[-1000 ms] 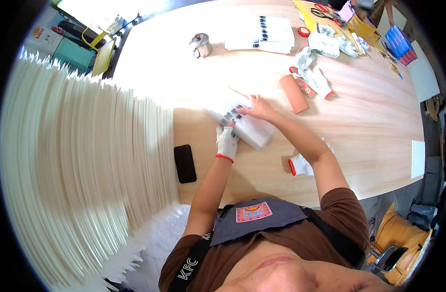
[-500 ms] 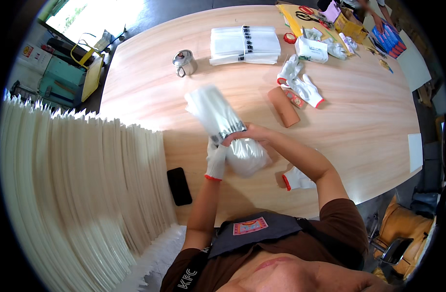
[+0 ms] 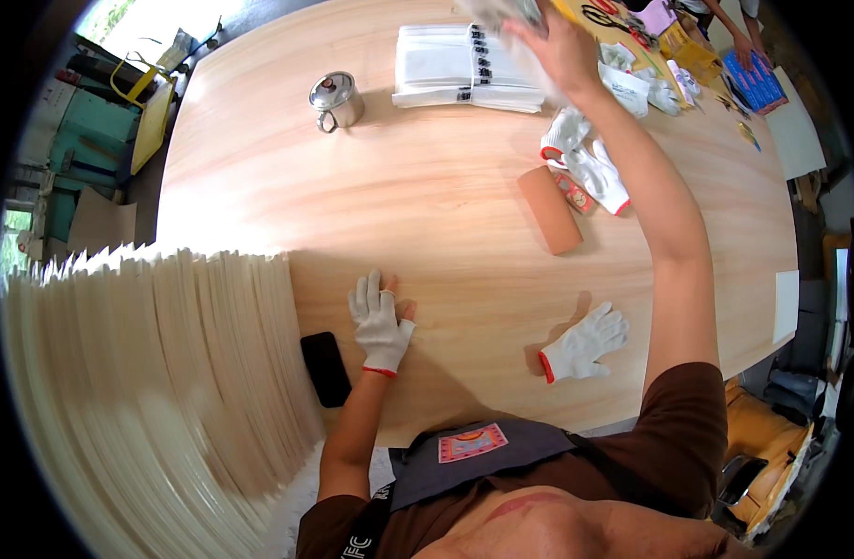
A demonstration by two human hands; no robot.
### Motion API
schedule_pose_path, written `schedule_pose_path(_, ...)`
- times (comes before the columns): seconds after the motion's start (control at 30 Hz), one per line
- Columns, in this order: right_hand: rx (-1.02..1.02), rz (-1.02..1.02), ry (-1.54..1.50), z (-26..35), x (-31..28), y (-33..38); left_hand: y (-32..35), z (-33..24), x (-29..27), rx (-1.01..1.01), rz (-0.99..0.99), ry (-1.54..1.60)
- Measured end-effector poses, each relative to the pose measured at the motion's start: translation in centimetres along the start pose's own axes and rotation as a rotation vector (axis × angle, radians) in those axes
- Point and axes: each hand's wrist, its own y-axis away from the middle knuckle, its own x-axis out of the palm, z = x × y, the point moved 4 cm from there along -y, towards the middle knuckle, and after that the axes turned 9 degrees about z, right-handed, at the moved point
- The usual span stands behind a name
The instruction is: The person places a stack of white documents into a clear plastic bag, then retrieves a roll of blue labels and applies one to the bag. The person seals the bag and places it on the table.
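Observation:
My left hand (image 3: 382, 326), in a white knit glove with the thumb and a fingertip bare, lies flat on the table with its fingers out, beside a black phone (image 3: 325, 370). Far off at the top edge, my bare right hand (image 3: 559, 48) grips a blurred bundle of clear plastic bags (image 3: 501, 13), partly cut off by the frame. That bundle hangs over the right end of a flat stack of white plastic bags (image 3: 434, 67) with a black-marked band. A loose white glove (image 3: 587, 345) with a red cuff rests between my arms.
A tall pile of white sheets (image 3: 157, 373) stands at the left. A lidded steel mug (image 3: 335, 101), a brown-orange cylinder (image 3: 550, 210) and more white gloves (image 3: 590, 168) are on the table (image 3: 399, 196). Scissors (image 3: 606, 17) lie at the far right, near another person's hands (image 3: 744, 48).
My right hand has carried the plastic bag bundle from the middle to the far edge of the stack. My left hand has let go of it and come down onto the table.

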Motion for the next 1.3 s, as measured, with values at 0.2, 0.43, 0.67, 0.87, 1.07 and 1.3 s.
schedule_pose_path(0.2,-0.391,-0.115,0.509,-7.5,15.2,-4.9,-0.8,-0.1,-0.2,0.011,0.027,0.004)
schedule_pose_path(0.43,-0.341,0.248,0.353,-6.6,18.0,-4.1,-0.7,0.3,-0.1,-0.022,0.025,-0.004)
schedule_pose_path(0.67,-0.397,-0.038,0.193,-4.8,12.3,1.3,-0.1,0.1,-0.5,-0.014,-0.011,0.017)
schedule_pose_path(0.87,-0.345,0.082,-0.193,-5.0,10.4,16.0,-0.1,0.8,-0.4,0.019,-0.079,0.043)
schedule_pose_path(1.07,-0.281,0.346,-0.420,-2.9,6.1,33.7,0.8,-1.0,-6.2,-0.082,0.020,1.455)
schedule_pose_path(1.3,-0.111,0.536,-0.698,-0.2,5.0,43.9,16.0,-7.5,-22.6,0.472,0.354,2.021)
